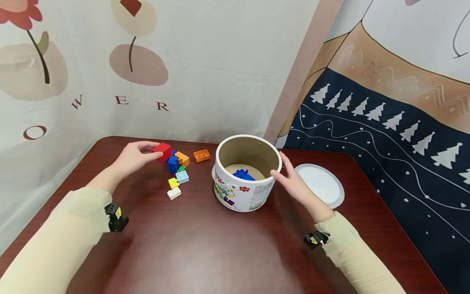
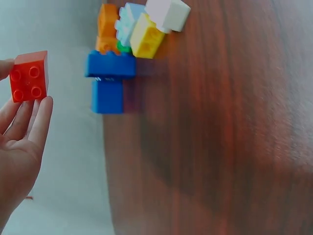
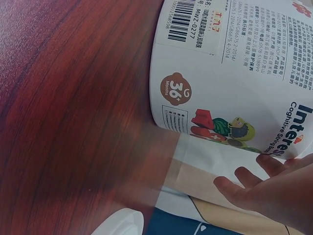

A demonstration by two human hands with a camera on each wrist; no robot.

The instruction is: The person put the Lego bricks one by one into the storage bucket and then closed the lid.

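My left hand (image 1: 133, 159) pinches a red toy brick (image 1: 163, 151) between thumb and fingers. In the left wrist view the red brick (image 2: 29, 81) shows its studs. Beside it on the table lies a small group of bricks: blue (image 1: 173, 164), orange (image 1: 182, 158), light blue (image 1: 182, 176), yellow (image 1: 174, 183) and white (image 1: 174, 193), with a partly hidden green one (image 1: 181, 168). My right hand (image 1: 295, 183) touches the right side of a white bucket (image 1: 235, 196) near its rim, fingers fairly straight. Blue bricks (image 1: 244, 174) lie inside the bucket.
Another orange brick (image 1: 201, 155) lies between the group and the bucket. A white round lid (image 1: 323, 185) rests on the brown table (image 1: 205, 249), right of the bucket. Patterned cloths (image 1: 220, 69) hang behind the table's back edge and at its right.
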